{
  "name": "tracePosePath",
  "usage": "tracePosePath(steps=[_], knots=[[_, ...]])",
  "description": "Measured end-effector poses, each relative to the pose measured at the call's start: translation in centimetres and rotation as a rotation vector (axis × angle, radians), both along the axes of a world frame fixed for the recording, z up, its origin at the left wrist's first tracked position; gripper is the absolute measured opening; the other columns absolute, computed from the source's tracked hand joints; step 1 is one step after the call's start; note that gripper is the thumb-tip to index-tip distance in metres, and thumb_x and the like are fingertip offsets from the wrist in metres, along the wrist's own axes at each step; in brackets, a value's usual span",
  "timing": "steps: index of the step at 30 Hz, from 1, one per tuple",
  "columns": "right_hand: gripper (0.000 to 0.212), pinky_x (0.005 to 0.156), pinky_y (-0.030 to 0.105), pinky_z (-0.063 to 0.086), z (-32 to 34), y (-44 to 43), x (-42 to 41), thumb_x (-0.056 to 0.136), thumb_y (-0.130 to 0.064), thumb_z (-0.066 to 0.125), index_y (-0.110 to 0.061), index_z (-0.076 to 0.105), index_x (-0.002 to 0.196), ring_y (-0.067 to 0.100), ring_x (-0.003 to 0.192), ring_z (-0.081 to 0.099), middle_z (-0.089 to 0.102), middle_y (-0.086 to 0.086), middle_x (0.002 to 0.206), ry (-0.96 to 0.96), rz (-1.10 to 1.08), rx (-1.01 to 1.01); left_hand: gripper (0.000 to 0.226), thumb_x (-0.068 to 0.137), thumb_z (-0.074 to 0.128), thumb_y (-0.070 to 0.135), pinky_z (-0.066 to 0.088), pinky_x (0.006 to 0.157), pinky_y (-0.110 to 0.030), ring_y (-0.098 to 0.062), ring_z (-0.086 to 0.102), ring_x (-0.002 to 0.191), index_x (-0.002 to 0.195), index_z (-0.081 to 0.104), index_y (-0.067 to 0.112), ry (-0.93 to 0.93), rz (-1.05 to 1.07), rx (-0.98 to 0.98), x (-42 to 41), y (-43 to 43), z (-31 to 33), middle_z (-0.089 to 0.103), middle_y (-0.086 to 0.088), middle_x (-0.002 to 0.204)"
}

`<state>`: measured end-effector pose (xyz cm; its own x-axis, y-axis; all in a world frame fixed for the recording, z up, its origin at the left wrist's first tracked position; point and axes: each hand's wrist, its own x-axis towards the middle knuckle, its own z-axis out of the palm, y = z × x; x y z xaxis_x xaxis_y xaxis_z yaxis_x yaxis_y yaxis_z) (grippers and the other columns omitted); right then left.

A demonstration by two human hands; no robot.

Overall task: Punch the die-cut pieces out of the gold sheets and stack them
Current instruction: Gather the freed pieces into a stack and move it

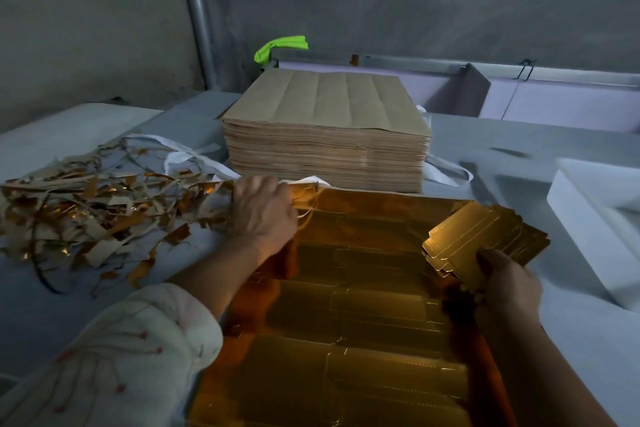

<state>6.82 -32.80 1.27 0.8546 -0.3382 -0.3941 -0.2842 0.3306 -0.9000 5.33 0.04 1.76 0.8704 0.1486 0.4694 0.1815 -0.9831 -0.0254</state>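
Midway: right hand point(509, 284) fingers grasp fanned stack of punched gold card pieces point(485, 236) over shiny gold die-cut sheet point(346, 305) on grey bench point(519, 156). Left hand point(263, 215) fingers clench sheet's far corner. Several rows look unpunched.

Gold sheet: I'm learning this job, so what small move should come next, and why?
Probably the left hand should tear away the edge it grips at the far left corner of the gold sheet and drop it on the scrap pile beside it. The right hand already holds a stack of pieces, and the sheet looks to hold more unpunched ones.
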Motion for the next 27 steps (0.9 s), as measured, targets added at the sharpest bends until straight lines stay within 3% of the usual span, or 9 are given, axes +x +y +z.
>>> tracePosePath(steps=[2, 5, 8, 12, 17, 20, 23, 27], knots=[[0.033, 0.060, 0.033, 0.047, 0.0, 0.0, 0.0, 0.093, -0.029, 0.065, -0.018, 0.057, 0.124, 0.019, 0.075, 0.060, 0.065, 0.002, 0.098, -0.010, -0.004, -0.009, 0.038, 0.092, 0.033, 0.044, 0.021, 0.115, -0.044, -0.020, 0.037, 0.128, 0.121, 0.052, 0.028, 0.063, -0.145, -0.042, 0.9, -1.9, -0.6, 0.050, 0.001, 0.131], [0.034, 0.058, 0.029, 0.043, -0.1, -0.2, 0.1, 0.094, -0.027, 0.064, -0.018, 0.056, 0.126, 0.015, 0.071, 0.056, 0.064, 0.001, 0.098, -0.021, -0.003, -0.019, 0.053, 0.100, 0.029, 0.051, 0.000, 0.121, -0.048, -0.023, 0.009, 0.150, 0.150, 0.027, 0.035, 0.326, -0.223, -0.044, 2.0, -2.5, -1.8, 0.017, 0.004, 0.162], [0.032, 0.048, 0.027, 0.045, -0.2, -0.3, 0.1, 0.095, -0.027, 0.063, -0.017, 0.056, 0.125, 0.016, 0.067, 0.056, 0.065, 0.005, 0.102, -0.015, 0.004, -0.030, 0.058, 0.099, 0.015, 0.059, -0.002, 0.119, -0.050, -0.025, -0.002, 0.151, 0.153, 0.013, 0.039, 0.510, -0.161, -0.055, 2.0, -0.4, -2.9, 0.008, 0.005, 0.164], [0.031, 0.030, 0.018, 0.039, -0.3, -0.2, 0.2, 0.096, -0.026, 0.062, -0.015, 0.056, 0.124, 0.017, 0.060, 0.054, 0.063, 0.004, 0.090, -0.021, 0.015, -0.064, 0.066, 0.095, 0.009, 0.067, 0.003, 0.120, -0.050, -0.024, 0.001, 0.151, 0.154, 0.007, 0.037, 0.559, -0.058, -0.063, 1.4, 2.3, -3.5, 0.007, 0.002, 0.165], [0.033, 0.037, 0.022, 0.043, -0.4, -0.1, 0.4, 0.096, -0.026, 0.062, -0.015, 0.057, 0.126, 0.017, 0.062, 0.056, 0.064, 0.002, 0.092, -0.033, 0.022, -0.072, 0.081, 0.090, 0.009, 0.076, 0.009, 0.120, -0.049, -0.026, 0.011, 0.150, 0.156, 0.009, 0.027, 0.516, 0.060, -0.167, 0.8, 4.3, -3.9, 0.013, -0.003, 0.164], [0.035, 0.048, 0.028, 0.040, -0.5, -0.3, 0.4, 0.096, -0.028, 0.062, -0.016, 0.056, 0.128, 0.017, 0.063, 0.055, 0.063, 0.001, 0.091, -0.035, 0.022, -0.077, 0.082, 0.090, 0.010, 0.075, 0.013, 0.119, -0.050, -0.028, 0.016, 0.149, 0.152, 0.024, 0.023, 0.487, 0.122, -0.182, 0.5, 4.9, -3.9, 0.019, -0.007, 0.162], [0.034, 0.045, 0.027, 0.040, -0.5, -0.3, 0.4, 0.096, -0.028, 0.062, -0.016, 0.055, 0.127, 0.017, 0.061, 0.053, 0.062, 0.001, 0.090, -0.029, 0.027, -0.082, 0.072, 0.094, 0.014, 0.068, 0.020, 0.115, -0.050, -0.028, 0.025, 0.144, 0.139, 0.045, 0.022, 0.407, 0.153, -0.128, 0.3, 5.5, -3.7, 0.030, -0.009, 0.156], [0.032, 0.034, 0.022, 0.040, -0.4, -0.3, 0.3, 0.096, -0.027, 0.061, -0.014, 0.055, 0.125, 0.016, 0.059, 0.052, 0.060, 0.002, 0.087, -0.019, 0.028, -0.085, 0.054, 0.099, 0.029, 0.054, 0.032, 0.107, -0.050, -0.028, 0.042, 0.131, 0.125, 0.057, 0.017, 0.251, 0.178, -0.111, -0.5, 7.0, -4.0, 0.046, -0.009, 0.142]])
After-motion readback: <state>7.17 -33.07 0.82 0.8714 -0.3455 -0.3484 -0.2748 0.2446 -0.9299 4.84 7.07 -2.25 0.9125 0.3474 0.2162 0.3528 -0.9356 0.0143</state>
